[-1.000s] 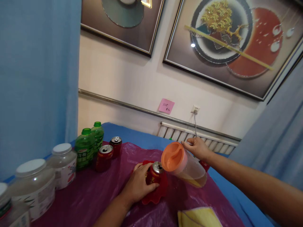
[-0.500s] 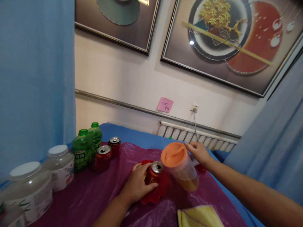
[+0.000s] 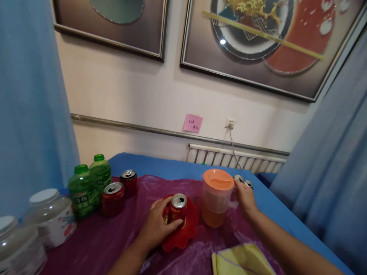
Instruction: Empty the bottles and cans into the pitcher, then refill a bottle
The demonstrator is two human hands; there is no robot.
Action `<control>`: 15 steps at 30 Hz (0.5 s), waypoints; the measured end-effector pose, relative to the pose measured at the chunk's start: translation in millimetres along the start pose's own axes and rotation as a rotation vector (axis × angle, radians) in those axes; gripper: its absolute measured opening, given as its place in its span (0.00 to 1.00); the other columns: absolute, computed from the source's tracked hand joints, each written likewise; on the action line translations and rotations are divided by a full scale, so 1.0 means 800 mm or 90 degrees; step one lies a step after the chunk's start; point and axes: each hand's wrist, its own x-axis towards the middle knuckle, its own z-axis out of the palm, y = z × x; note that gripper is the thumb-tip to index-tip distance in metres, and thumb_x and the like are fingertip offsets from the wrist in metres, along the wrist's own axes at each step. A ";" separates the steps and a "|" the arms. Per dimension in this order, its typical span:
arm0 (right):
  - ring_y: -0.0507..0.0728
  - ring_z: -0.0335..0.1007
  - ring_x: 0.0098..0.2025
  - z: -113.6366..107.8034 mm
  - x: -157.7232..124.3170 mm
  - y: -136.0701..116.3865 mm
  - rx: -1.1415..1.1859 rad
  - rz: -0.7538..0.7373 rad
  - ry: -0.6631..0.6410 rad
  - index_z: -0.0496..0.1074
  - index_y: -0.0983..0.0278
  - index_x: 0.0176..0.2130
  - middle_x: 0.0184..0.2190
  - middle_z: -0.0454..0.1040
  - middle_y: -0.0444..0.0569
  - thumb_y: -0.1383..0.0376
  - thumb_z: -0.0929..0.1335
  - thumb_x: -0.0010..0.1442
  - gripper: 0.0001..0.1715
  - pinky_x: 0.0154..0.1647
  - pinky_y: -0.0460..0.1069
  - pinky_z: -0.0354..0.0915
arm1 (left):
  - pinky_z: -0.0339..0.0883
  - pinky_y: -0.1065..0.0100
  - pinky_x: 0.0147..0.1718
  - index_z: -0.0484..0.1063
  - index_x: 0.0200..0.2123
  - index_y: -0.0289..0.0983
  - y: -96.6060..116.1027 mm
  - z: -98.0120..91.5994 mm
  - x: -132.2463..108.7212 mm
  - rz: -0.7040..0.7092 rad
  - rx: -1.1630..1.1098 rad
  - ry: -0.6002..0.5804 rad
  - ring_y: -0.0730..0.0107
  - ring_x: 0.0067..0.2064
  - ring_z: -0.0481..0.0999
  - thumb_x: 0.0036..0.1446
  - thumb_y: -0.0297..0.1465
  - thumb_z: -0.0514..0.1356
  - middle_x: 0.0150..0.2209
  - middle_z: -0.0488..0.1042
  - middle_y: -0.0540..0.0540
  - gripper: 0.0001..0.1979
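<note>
My left hand (image 3: 156, 224) is wrapped round a red drink can (image 3: 177, 208) that stands on a red scalloped plate (image 3: 183, 233). A clear pitcher (image 3: 216, 198) with an orange lid and some amber liquid stands upright to the right of the plate. My right hand (image 3: 245, 195) grips its handle. Both rest on a magenta plastic sheet (image 3: 114, 236) over a blue table (image 3: 160, 168).
Two green bottles (image 3: 88, 184), two more red cans (image 3: 120, 188) and white-lidded jars (image 3: 48, 215) line the left side. Can tops (image 3: 243, 181) show behind my right hand. A yellow cloth (image 3: 243, 259) lies near the front. Blue curtains hang at both sides; a radiator (image 3: 232, 160) is behind.
The pitcher went from tilted over towards the can to upright on the table, right of the plate. My left hand stayed on the can. The view shifted left.
</note>
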 end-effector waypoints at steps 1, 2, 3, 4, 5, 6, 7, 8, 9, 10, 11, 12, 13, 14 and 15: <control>0.50 0.49 0.17 -0.001 -0.001 0.003 0.015 0.017 -0.004 0.58 0.59 0.21 0.14 0.53 0.36 0.37 0.68 0.50 0.31 0.16 0.47 0.49 | 0.67 0.47 0.58 0.73 0.55 0.40 0.001 0.000 0.000 -0.004 -0.004 -0.002 0.48 0.57 0.75 0.43 0.36 0.70 0.54 0.78 0.39 0.32; 0.50 0.49 0.17 -0.003 -0.003 0.006 0.031 0.034 -0.010 0.59 0.59 0.22 0.14 0.53 0.36 0.37 0.69 0.49 0.31 0.17 0.47 0.49 | 0.67 0.47 0.58 0.73 0.55 0.39 0.001 -0.001 0.001 -0.006 -0.009 -0.005 0.48 0.56 0.75 0.43 0.36 0.70 0.54 0.78 0.39 0.32; 0.49 0.48 0.17 -0.005 -0.004 0.007 0.049 0.051 -0.016 0.59 0.59 0.22 0.14 0.53 0.36 0.38 0.69 0.49 0.31 0.17 0.46 0.48 | 0.68 0.48 0.58 0.73 0.55 0.39 0.002 -0.001 0.001 -0.006 -0.016 -0.007 0.49 0.55 0.76 0.43 0.36 0.70 0.54 0.78 0.39 0.32; 0.49 0.48 0.17 -0.007 -0.005 0.008 0.070 0.065 -0.017 0.60 0.59 0.22 0.15 0.53 0.36 0.38 0.70 0.48 0.31 0.17 0.46 0.48 | 0.68 0.48 0.58 0.73 0.54 0.39 0.004 -0.001 0.001 -0.005 -0.023 -0.011 0.49 0.55 0.77 0.43 0.36 0.70 0.54 0.78 0.39 0.32; 0.49 0.48 0.18 -0.009 -0.007 0.009 0.089 0.079 -0.017 0.61 0.60 0.23 0.15 0.53 0.36 0.38 0.71 0.47 0.31 0.17 0.46 0.47 | 0.68 0.48 0.58 0.73 0.54 0.40 0.005 -0.001 0.000 -0.003 -0.030 -0.015 0.50 0.55 0.77 0.43 0.36 0.70 0.54 0.78 0.40 0.32; 0.49 0.47 0.18 -0.012 -0.008 0.009 0.106 0.089 -0.016 0.61 0.60 0.23 0.15 0.53 0.35 0.39 0.71 0.47 0.30 0.17 0.46 0.47 | 0.68 0.48 0.57 0.73 0.54 0.40 0.006 -0.001 0.000 0.000 -0.035 -0.019 0.50 0.54 0.77 0.42 0.36 0.70 0.53 0.79 0.40 0.32; 0.49 0.47 0.18 -0.014 -0.010 0.009 0.116 0.095 -0.015 0.62 0.60 0.23 0.15 0.53 0.35 0.39 0.71 0.47 0.30 0.18 0.46 0.47 | 0.68 0.49 0.58 0.73 0.54 0.40 0.007 -0.001 0.000 0.002 -0.039 -0.022 0.50 0.55 0.77 0.42 0.36 0.70 0.53 0.79 0.40 0.32; 0.49 0.48 0.18 -0.017 -0.011 0.010 0.119 0.098 -0.015 0.62 0.60 0.23 0.15 0.54 0.35 0.39 0.71 0.47 0.30 0.18 0.46 0.47 | 0.68 0.49 0.58 0.73 0.54 0.40 0.008 0.000 0.000 0.004 -0.041 -0.026 0.50 0.55 0.77 0.42 0.36 0.70 0.54 0.79 0.40 0.32; 0.49 0.49 0.19 -0.019 -0.012 0.011 0.117 0.101 -0.018 0.62 0.60 0.23 0.16 0.54 0.36 0.39 0.71 0.47 0.30 0.18 0.46 0.48 | 0.68 0.48 0.58 0.73 0.54 0.40 0.009 0.000 0.000 0.006 -0.042 -0.032 0.50 0.55 0.77 0.43 0.36 0.70 0.54 0.79 0.40 0.32; 0.49 0.49 0.19 -0.021 -0.012 0.012 0.111 0.102 -0.024 0.62 0.60 0.22 0.16 0.55 0.36 0.38 0.71 0.48 0.31 0.19 0.46 0.49 | 0.68 0.48 0.58 0.73 0.54 0.40 0.009 0.001 0.001 0.007 -0.040 -0.037 0.49 0.55 0.77 0.43 0.36 0.70 0.54 0.78 0.40 0.32; 0.50 0.50 0.19 -0.022 -0.012 0.013 0.102 0.101 -0.032 0.63 0.60 0.22 0.16 0.56 0.37 0.38 0.70 0.48 0.31 0.19 0.46 0.50 | 0.67 0.48 0.58 0.73 0.54 0.40 0.009 0.001 0.001 0.008 -0.036 -0.041 0.49 0.55 0.77 0.44 0.36 0.70 0.54 0.78 0.40 0.31; 0.51 0.52 0.20 -0.024 -0.011 0.014 0.088 0.095 -0.043 0.64 0.61 0.23 0.17 0.58 0.37 0.38 0.70 0.49 0.31 0.20 0.47 0.52 | 0.67 0.47 0.58 0.73 0.54 0.40 0.008 0.001 0.001 0.006 -0.032 -0.044 0.49 0.55 0.77 0.44 0.36 0.70 0.54 0.78 0.39 0.31; 0.51 0.55 0.21 -0.025 -0.010 0.013 0.071 0.083 -0.047 0.65 0.61 0.23 0.18 0.60 0.38 0.38 0.69 0.50 0.30 0.22 0.47 0.54 | 0.67 0.47 0.58 0.73 0.54 0.39 0.007 0.001 0.002 0.004 -0.027 -0.044 0.49 0.56 0.77 0.44 0.37 0.70 0.54 0.78 0.39 0.31; 0.53 0.58 0.23 -0.027 -0.009 0.011 0.054 0.062 -0.036 0.66 0.61 0.25 0.19 0.63 0.40 0.38 0.69 0.51 0.30 0.24 0.48 0.58 | 0.67 0.46 0.58 0.73 0.54 0.39 0.006 0.001 0.002 0.002 -0.023 -0.043 0.48 0.56 0.77 0.44 0.37 0.70 0.54 0.78 0.39 0.31; 0.54 0.62 0.26 -0.029 -0.010 0.008 0.040 0.033 -0.007 0.68 0.61 0.27 0.22 0.67 0.41 0.39 0.69 0.52 0.29 0.28 0.48 0.61 | 0.67 0.46 0.58 0.73 0.54 0.39 0.005 0.001 0.002 0.002 -0.019 -0.041 0.48 0.56 0.77 0.44 0.37 0.70 0.55 0.78 0.38 0.32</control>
